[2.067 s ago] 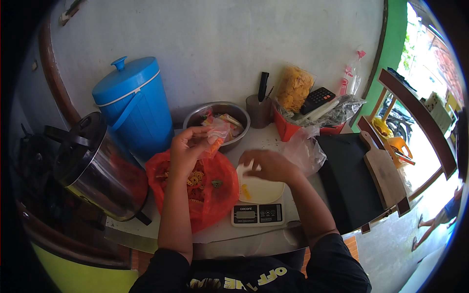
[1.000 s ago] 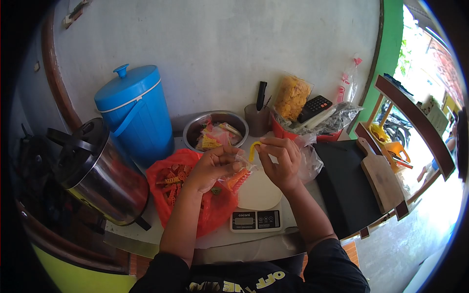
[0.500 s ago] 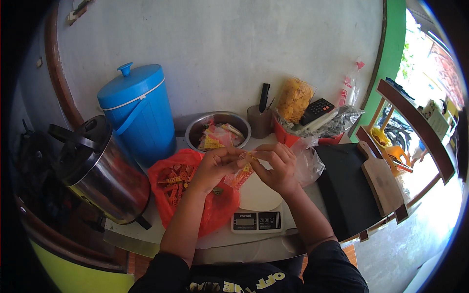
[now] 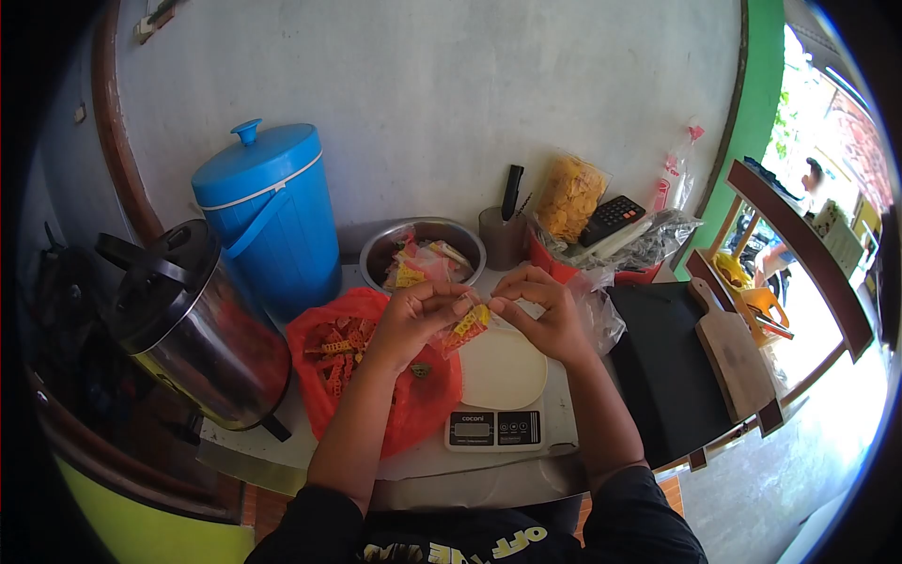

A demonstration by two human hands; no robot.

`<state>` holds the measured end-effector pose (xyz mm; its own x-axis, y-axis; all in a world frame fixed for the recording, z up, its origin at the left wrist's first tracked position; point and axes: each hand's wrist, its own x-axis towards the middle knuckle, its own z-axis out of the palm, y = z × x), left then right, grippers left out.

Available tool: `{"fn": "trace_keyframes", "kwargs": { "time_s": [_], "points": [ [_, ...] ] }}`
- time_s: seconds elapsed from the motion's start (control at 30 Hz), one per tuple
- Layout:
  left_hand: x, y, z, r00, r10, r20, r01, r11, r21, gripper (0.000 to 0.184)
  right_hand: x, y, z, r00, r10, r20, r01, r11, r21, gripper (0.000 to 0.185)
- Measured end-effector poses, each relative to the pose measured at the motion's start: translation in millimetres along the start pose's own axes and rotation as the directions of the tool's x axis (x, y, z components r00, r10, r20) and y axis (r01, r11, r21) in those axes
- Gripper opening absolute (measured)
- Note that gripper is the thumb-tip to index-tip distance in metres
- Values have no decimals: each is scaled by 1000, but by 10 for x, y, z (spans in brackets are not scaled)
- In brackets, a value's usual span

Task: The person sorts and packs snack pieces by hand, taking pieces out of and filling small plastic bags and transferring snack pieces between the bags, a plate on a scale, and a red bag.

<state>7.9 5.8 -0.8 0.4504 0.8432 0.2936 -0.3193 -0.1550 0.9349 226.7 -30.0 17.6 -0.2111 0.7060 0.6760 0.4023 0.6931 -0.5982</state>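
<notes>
A small clear plastic bag (image 4: 466,331) with yellow and red-orange pieces inside hangs between my hands. My left hand (image 4: 419,320) pinches its top from the left. My right hand (image 4: 540,312) has thumb and forefinger pressed together at the bag's right upper edge. Behind and below the bag is a kitchen scale (image 4: 495,430) with a cream plate (image 4: 507,371). An open red plastic bag (image 4: 413,414) holding red and yellow pieces lies left of the scale. Beyond my hands, a metal bowl (image 4: 367,252) contains several filled packets.
A blue lidded container (image 4: 272,226) and a steel urn (image 4: 211,329) stand left. Behind are a grey cup (image 4: 503,242) and a red basket (image 4: 554,267) with a calculator (image 4: 613,218). A black board (image 4: 667,367) and wooden board (image 4: 738,357) lie right. A person (image 4: 810,179) is outside.
My right hand came from above the scale to the small bag, bringing a yellow piece. That piece went in among the others, and both hands are now at the bag's top.
</notes>
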Motion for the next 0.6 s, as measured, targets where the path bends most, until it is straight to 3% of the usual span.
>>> {"fn": "trace_keyframes", "kwargs": {
  "time_s": [0.13,0.23,0.53,0.6],
  "points": [
    [22,-60,7,999,28,-21,-26,993,115,27,6,-126,-5,996,-88,0,86,976,-200,21],
    [23,-79,6,998,52,-26,-50,994,102,28,-12,-138,15,999,-32,-31,25,979,-203,23],
    [-14,2,46,994,-97,59,95,995,31,33,-18,37,17,991,135,1,-134,981,139,20],
    [1,-14,50,993,-103,61,103,995,0,34,-21,94,-2,988,150,33,-153,979,136,18]
  ]
}}
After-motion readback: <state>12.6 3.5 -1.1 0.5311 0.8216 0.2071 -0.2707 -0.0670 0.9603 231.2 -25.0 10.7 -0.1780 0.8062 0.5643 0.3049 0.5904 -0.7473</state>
